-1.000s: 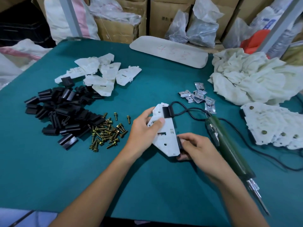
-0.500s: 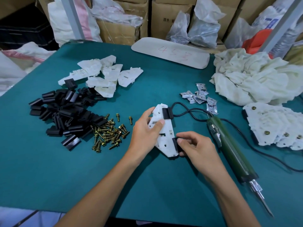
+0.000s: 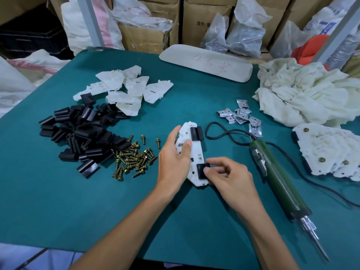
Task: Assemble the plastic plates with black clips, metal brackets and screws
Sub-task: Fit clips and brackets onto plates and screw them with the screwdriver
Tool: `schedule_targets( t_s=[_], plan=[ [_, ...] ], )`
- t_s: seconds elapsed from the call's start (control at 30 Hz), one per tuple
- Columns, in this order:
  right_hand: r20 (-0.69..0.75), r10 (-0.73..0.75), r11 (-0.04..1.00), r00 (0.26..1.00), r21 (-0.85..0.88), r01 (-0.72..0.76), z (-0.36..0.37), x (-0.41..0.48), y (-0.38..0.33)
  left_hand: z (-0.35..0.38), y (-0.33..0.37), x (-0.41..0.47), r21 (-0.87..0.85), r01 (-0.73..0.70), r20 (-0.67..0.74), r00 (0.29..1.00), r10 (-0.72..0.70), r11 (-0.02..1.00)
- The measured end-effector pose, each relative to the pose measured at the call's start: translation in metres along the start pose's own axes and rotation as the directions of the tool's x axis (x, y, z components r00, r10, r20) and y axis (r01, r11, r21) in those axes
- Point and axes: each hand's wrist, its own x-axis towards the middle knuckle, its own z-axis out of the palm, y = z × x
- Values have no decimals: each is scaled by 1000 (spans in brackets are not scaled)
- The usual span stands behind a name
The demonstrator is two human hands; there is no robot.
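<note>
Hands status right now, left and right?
Left hand: closed, holding the plate by its edge.
Right hand: closed, pinching the near clip on the plate.

On the green tabletop (image 3: 58, 191) the left hand (image 3: 175, 160) grips a white plate (image 3: 195, 151) by its left edge, thumb on top. A far clip (image 3: 196, 134) sits on the plate's right edge; the right hand (image 3: 228, 178) pinches the near clip (image 3: 200, 171) there. Loose clips (image 3: 78, 133) and screws (image 3: 132, 158) lie left, brackets (image 3: 241, 115) and a green screwdriver (image 3: 278, 180) right.
</note>
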Motion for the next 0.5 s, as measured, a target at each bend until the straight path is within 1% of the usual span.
schedule_targets(
  t_s=[0.07, 0.13, 0.17, 0.23, 0.3, 0.33, 0.37, 0.43, 0.5],
  plan=[
    [8, 14, 1000, 1000, 15, -15, -2, 1, 1, 2, -1, -1, 28, -9, 15, 1000, 9, 1000],
    [-19, 36, 999, 999, 27, -35, -4, 4, 3, 4, 2, -1, 72, -9, 65, 998, 4, 997],
    [-29, 46, 998, 999, 33, -45, -6, 4, 3, 4, 5, -1, 128, -24, 107, 994, 10, 991],
    [-31, 51, 999, 998, 9, -51, -9, 4, 5, -2, 11, 3, 293, -126, 173, 982, 77, 948],
    [-16, 53, 998, 998, -37, -53, -12, 3, 7, -19, 15, 12, 453, -256, 157, 966, 207, 854],
    [-3, 46, 997, 999, -66, -46, -14, 4, 7, -30, 17, 19, 541, -287, 137, 958, 254, 791],
    [12, 34, 994, 999, -102, -33, -16, 5, 7, -42, 17, 26, 634, -286, 125, 955, 270, 718],
    [32, 12, 985, 999, -175, -6, -23, 9, 6, -65, 15, 37, 785, -217, 110, 970, 215, 580],
    [25, -19, 980, 999, -199, 24, -28, 14, 5, -81, 11, 44, 859, -159, 109, 986, 129, 486]
  ],
)
